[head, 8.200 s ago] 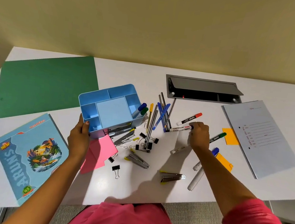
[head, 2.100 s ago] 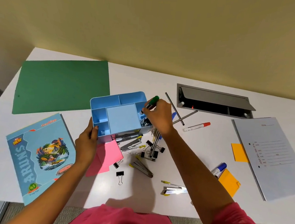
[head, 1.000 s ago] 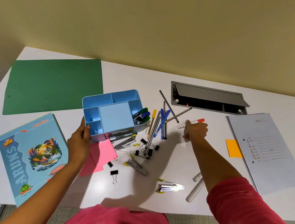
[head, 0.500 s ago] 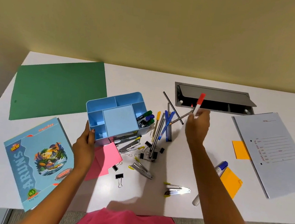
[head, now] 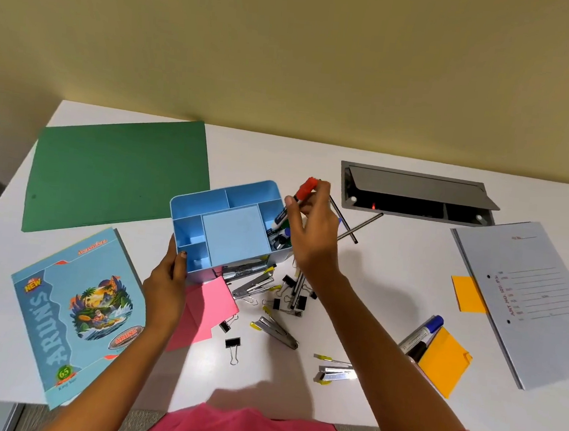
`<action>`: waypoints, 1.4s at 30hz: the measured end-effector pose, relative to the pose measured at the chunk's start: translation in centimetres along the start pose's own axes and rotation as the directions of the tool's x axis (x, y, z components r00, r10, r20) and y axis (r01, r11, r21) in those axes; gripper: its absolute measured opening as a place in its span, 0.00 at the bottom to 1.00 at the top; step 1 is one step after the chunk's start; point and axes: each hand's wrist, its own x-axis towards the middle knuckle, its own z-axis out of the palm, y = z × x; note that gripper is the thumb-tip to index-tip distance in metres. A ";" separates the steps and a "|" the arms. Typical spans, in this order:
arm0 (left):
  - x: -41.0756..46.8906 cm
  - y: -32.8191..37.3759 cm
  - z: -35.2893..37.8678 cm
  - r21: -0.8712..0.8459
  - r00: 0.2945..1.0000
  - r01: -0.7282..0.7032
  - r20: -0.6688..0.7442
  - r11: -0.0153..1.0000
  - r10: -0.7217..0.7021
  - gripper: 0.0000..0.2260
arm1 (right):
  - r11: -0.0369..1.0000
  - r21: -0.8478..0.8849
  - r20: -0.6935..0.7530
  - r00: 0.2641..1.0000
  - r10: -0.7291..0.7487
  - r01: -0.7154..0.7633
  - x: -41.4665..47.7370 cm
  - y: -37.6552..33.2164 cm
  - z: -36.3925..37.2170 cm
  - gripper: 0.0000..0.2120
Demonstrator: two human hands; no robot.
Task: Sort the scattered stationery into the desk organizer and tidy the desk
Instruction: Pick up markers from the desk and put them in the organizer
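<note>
The blue desk organizer [head: 233, 233] stands on the white desk [head: 391, 276], left of middle. My left hand [head: 167, 284] grips its near left corner. My right hand [head: 312, 231] pinches a red-capped marker [head: 294, 202], tip down in the organizer's right compartment, where other markers stand. Staplers [head: 253, 283], black binder clips [head: 232, 343] and thin pens [head: 357, 227] lie scattered near the organizer. A blue-capped marker [head: 422, 334] lies at the right.
A green sheet [head: 118, 173] lies at the back left, a notebook [head: 75, 314] front left, pink notes [head: 206, 308] under the organizer. Orange notes [head: 444, 361] and a pale file [head: 527, 298] lie right. An open grey cable box [head: 415, 196] sits behind.
My right hand picked the red-capped marker off the desk, carried it left and is lowering it tip first into the organizer's right compartment. My left hand kept hold of the organizer.
</note>
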 end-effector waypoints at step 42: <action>-0.1 -0.1 0.2 0.017 0.999 -0.033 -0.027 0.999 0.034 0.19 | 0.595 -0.167 -0.640 0.545 0.542 -0.786 -14.0 17.6 -12.6 0.09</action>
